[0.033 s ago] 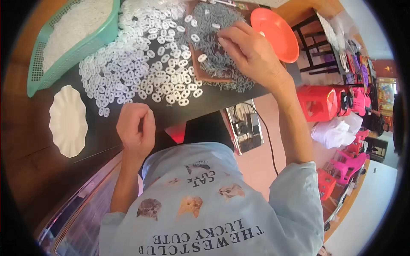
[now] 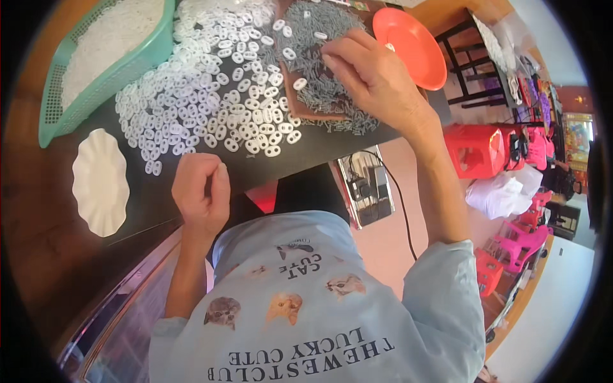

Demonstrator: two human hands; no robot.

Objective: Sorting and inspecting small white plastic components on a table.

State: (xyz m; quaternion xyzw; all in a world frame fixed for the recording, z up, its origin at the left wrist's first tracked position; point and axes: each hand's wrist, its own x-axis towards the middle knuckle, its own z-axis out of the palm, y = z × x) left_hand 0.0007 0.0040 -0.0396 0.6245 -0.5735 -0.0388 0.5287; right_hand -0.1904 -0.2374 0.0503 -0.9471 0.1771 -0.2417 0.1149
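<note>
My left hand (image 2: 202, 191) is closed at the table's near edge, thumb against the curled fingers; whatever it may hold is hidden. Just beyond it spreads a heap of small white oval plastic pieces (image 2: 255, 121), each with two holes. My right hand (image 2: 373, 73) hovers over a pile of small grey screw-like pieces (image 2: 319, 96) on a brown tray (image 2: 295, 105). Its thumb and fingertips are drawn together, and I cannot make out anything between them. A few white ovals lie on the grey pile and the tray's rim.
A green perforated basket (image 2: 105, 83) full of white pieces stands at the far left. Near it lies a white wavy-edged dish (image 2: 101, 185). An orange-red plate (image 2: 415, 51) is beside my right hand. Red stools (image 2: 474, 150) and a power strip with plugs (image 2: 370, 188) are off the table.
</note>
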